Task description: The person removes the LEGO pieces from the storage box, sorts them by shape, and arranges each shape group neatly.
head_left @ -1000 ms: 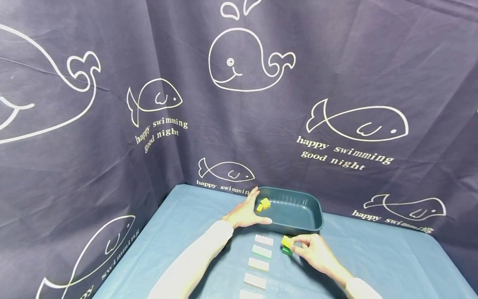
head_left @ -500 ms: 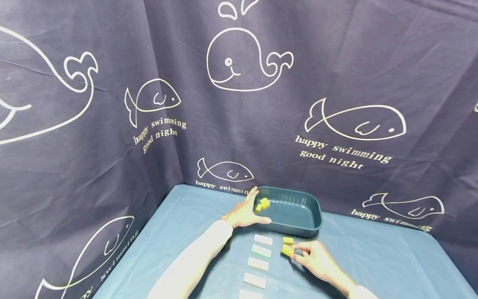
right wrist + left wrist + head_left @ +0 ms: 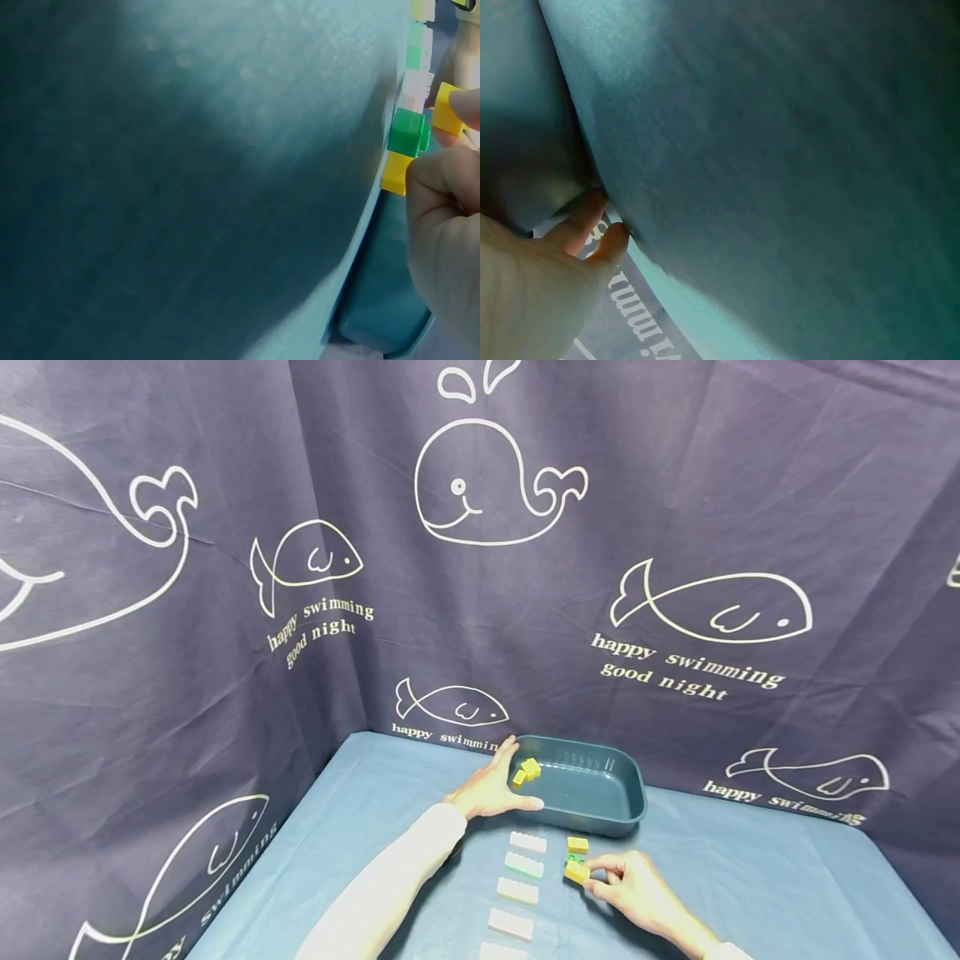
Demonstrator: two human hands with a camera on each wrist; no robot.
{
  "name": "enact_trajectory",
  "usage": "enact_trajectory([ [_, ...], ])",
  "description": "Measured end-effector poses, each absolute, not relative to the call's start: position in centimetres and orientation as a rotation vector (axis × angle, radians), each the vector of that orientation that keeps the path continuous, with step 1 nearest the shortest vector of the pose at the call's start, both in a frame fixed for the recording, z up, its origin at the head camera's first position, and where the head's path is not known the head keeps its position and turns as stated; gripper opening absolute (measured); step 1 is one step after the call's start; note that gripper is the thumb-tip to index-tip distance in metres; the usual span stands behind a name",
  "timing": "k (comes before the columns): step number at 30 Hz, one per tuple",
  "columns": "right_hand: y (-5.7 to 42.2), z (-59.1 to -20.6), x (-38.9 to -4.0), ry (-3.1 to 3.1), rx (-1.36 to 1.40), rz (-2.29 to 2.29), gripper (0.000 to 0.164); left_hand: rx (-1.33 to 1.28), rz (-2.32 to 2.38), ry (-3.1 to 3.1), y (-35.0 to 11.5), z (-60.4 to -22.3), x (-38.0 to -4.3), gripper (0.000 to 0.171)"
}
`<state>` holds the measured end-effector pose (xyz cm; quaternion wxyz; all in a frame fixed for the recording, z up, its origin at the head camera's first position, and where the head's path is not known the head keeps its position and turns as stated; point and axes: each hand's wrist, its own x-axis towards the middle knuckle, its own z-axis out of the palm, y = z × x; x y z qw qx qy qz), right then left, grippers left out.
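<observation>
My right hand [image 3: 637, 885] pinches a small yellow toy brick [image 3: 576, 872] between thumb and fingers. In the right wrist view, the held yellow brick [image 3: 447, 110] appears beside a green brick [image 3: 407, 133] on the table. Just past the green one sits a second yellow brick [image 3: 577, 845], close to the tub's front. My left hand [image 3: 486, 789] rests against the left end of a dark teal tub [image 3: 641, 814], thumb along the front rim and fingers stretched to the back corner. Inside the tub's left end lie several yellow bricks [image 3: 530, 768].
Left of my right hand runs a column of long bricks, including a white brick [image 3: 528, 842], a pale green brick [image 3: 524, 865] and a cream brick [image 3: 517, 891]. Blue cloth [image 3: 750, 877] covers the table. Dark printed curtains [image 3: 525, 610] rise behind and at the left.
My right hand has moved the pinched yellow brick toward me, past the green brick; the second yellow brick behind has come into view. My left hand has stayed at the tub.
</observation>
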<state>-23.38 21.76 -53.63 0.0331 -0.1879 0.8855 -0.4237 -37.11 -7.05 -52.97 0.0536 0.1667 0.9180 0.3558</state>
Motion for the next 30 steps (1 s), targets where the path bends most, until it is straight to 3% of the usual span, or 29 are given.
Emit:
enact_trajectory([
  [30, 21.49, -54.1, -23.38, 2.749, -0.704, -1.187, 0.01, 0.523, 1.106, 2.784, -7.06, -52.89, -37.04, 0.128],
])
